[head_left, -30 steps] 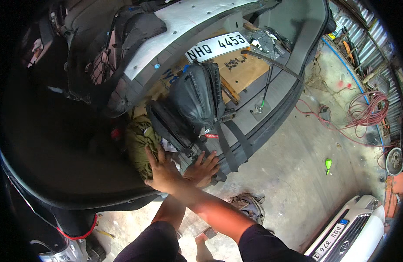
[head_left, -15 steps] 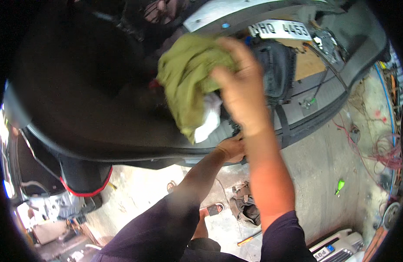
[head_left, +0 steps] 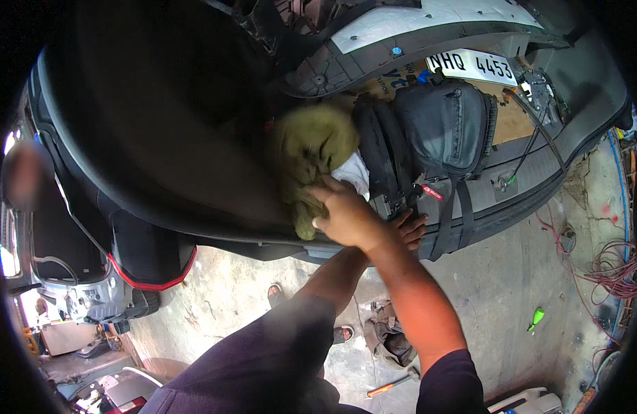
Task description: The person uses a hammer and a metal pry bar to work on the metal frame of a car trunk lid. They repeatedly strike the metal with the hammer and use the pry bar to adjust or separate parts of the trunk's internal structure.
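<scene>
My right hand [head_left: 343, 214] grips the lower part of a crumpled olive cloth [head_left: 308, 131], which has a white cloth [head_left: 353, 172] against its right side. My left hand [head_left: 409, 231] crosses beneath my right forearm and lies with fingers apart on the edge of the curved grey plastic panel [head_left: 539, 200], just below a slim black bag [head_left: 380, 145]. A larger black bag [head_left: 436, 124] with a zipper and hanging straps sits beside it, with a red tag [head_left: 432, 192] below.
A plate [head_left: 470, 67], cardboard [head_left: 505, 124] and small parts [head_left: 539, 93] lie in the large trim piece. A hammer [head_left: 394, 383], dark bundle [head_left: 391, 334], green tool [head_left: 536, 317] and red hose [head_left: 612, 269] are on the floor. A motorcycle [head_left: 98, 297] stands at left.
My right hand lifted the olive cloth up and has brought it back down beside the bags. My left hand stays at the edge. The view has shifted.
</scene>
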{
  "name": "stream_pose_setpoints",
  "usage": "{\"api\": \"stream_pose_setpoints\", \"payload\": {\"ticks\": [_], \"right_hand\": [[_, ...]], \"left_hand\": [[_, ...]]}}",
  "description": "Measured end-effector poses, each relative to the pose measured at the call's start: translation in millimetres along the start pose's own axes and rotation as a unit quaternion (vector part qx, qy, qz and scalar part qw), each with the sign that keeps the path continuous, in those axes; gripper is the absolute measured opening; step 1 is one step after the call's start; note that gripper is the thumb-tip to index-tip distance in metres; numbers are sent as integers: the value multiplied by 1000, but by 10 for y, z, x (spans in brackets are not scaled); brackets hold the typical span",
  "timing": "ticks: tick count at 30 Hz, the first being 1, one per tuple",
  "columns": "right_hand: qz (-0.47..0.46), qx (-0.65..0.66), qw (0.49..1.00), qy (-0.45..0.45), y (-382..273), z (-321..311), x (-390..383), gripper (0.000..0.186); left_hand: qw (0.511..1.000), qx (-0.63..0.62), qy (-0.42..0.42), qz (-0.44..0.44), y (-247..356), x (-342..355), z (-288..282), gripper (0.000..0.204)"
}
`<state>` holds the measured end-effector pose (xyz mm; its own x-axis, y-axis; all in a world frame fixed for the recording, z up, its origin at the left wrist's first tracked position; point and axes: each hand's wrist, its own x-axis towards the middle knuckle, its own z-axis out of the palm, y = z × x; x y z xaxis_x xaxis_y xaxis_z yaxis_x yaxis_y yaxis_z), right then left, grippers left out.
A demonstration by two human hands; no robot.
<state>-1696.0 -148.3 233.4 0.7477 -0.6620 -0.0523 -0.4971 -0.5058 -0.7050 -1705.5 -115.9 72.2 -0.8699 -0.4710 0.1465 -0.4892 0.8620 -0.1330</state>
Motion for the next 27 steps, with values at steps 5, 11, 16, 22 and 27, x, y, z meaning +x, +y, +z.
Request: {"api": "stream_pose_setpoints", "payload": {"ticks": [5, 11, 16, 22, 27], "right_hand": [[191, -40, 976, 100, -30, 169, 100, 114], [133, -5, 991, 18, -119, -143, 181, 73], [-47, 160, 981, 97, -443, -379, -500, 69], [110, 531, 763, 351, 162, -1312, -1076, 69], [69, 395, 821, 406, 133, -2110, -1215, 68]], "left_hand": [[1000, -18, 16, -19, 52, -69, 7, 52], [999, 45, 16, -11, -42, -54, -45, 50], [994, 103, -33, -9, 45, -125, 23, 48], [998, 30, -51, -2, 11, 5, -241, 48], [999, 19, -38, -22, -47, -66, -472, 49]]}}
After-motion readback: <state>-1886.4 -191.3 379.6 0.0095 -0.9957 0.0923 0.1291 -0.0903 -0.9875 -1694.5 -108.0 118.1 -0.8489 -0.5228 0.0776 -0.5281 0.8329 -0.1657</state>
